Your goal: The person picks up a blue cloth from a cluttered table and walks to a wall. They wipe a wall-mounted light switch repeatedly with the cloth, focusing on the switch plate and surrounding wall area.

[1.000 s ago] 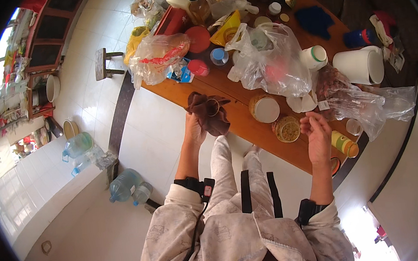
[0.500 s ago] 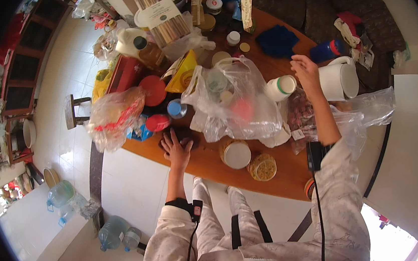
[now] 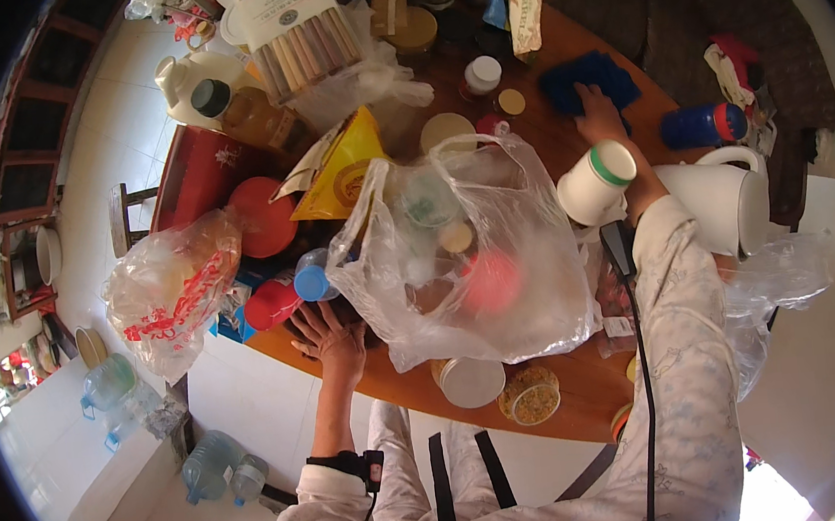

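Observation:
My left hand (image 3: 329,337) leans on the brown table with its fingers spread, beside a red-capped bottle (image 3: 272,304) and a blue-capped bottle (image 3: 314,276). Stretched across the table, my right hand (image 3: 600,114) is on the near side of a crumpled dark blue cloth (image 3: 611,76), with its fingers bent into the fabric. A white container with a green rim (image 3: 595,183) partly covers my right forearm. Between my arms sits a clear plastic bag (image 3: 412,306) with a red item and jars showing through it.
A white jug (image 3: 708,202) and a blue bottle with a red cap (image 3: 704,125) stand at the right. Lidded jars (image 3: 473,381) line the near table edge (image 3: 575,433). Farther left are a yellow packet (image 3: 344,172), an amber bottle (image 3: 258,120) and a bundle of sticks (image 3: 301,46).
My right hand has gone from the air above the white jug down onto the blue cloth. The left hand stays on the table. The whole view has moved closer to the table.

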A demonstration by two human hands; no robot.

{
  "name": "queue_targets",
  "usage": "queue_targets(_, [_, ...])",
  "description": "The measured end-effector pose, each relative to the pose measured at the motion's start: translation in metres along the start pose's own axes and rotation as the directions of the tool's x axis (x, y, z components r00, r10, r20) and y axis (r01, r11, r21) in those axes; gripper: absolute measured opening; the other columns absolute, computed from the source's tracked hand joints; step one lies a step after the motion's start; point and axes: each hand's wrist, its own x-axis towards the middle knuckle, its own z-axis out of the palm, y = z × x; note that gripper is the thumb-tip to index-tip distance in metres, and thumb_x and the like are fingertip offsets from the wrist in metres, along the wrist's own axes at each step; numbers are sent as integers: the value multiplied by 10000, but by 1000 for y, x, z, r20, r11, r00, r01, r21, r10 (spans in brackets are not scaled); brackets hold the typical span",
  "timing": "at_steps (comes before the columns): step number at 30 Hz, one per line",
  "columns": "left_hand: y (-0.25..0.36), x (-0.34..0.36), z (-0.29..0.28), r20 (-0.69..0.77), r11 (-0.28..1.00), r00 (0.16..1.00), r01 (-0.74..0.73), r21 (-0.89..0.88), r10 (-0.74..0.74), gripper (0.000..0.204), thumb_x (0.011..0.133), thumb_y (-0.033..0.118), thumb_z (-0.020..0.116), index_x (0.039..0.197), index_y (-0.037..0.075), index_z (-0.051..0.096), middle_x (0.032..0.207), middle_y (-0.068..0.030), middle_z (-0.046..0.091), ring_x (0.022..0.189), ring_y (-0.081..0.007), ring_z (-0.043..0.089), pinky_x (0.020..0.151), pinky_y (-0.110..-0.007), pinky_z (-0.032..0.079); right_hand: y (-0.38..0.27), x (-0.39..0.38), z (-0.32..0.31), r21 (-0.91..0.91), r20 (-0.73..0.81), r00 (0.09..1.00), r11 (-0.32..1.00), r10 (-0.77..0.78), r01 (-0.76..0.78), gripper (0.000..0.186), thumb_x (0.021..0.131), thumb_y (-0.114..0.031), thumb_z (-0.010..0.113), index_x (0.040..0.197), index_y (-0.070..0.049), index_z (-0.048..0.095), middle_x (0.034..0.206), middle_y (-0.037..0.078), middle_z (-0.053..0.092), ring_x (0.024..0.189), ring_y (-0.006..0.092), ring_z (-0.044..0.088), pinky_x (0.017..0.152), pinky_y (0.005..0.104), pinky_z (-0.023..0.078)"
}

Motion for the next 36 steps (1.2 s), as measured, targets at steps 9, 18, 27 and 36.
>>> queue_targets(9, [-4, 7, 3, -16, 995, 1000, -1, 101, 3, 987, 903, 505, 652, 1613, 155, 62, 1657, -200, -100, 1503, -495, -92, 1029, -831, 68, -14, -68, -42, 925, 73, 991, 364, 109, -108, 519, 813, -46, 723, 1315, 15, 608, 1158, 153, 695, 1015, 251, 674, 927, 359, 524])
queue_targets(18, [3, 26, -16, 276, 988, 949, 134, 78, -151, 1112, 844, 535, 700, 1605, 258, -64, 1656, -150, -169, 1504, -488, -97, 1020, -844, 96, -41, -184, -182, 971, -206, 925, -49, 318, 234, 394, 856, 32, 676, 1244, 28, 607, 1184, 110, 684, 1085, 209, 646, 974, 337, 501])
queue_targets(27, [44, -19, -179, 481, 885, 840, 2, -465, 250, 689, 896, 377, 725, 1421, 0, 487, 1400, -214, 556, 1322, -342, 512, 1099, -373, 402, -110, -402, -261, 923, -129, 956, -322, 264, 213, 457, 847, 2, 605, 1302, -8, 572, 1207, 123, 664, 1117, 255, 642, 1003, 375, 522])
queue_targets(36, [263, -209, -312, 144, 125, 424, 72, -989, 894, 628, 993, 232, 645, 1520, 36, 363, 1491, -123, 453, 1365, -199, 420, 1101, -349, 355, -202, -617, -237, 797, -56, 964, -571, 258, 199, 467, 860, -74, 625, 1313, 21, 561, 1185, 106, 674, 1059, 191, 662, 956, 348, 549])
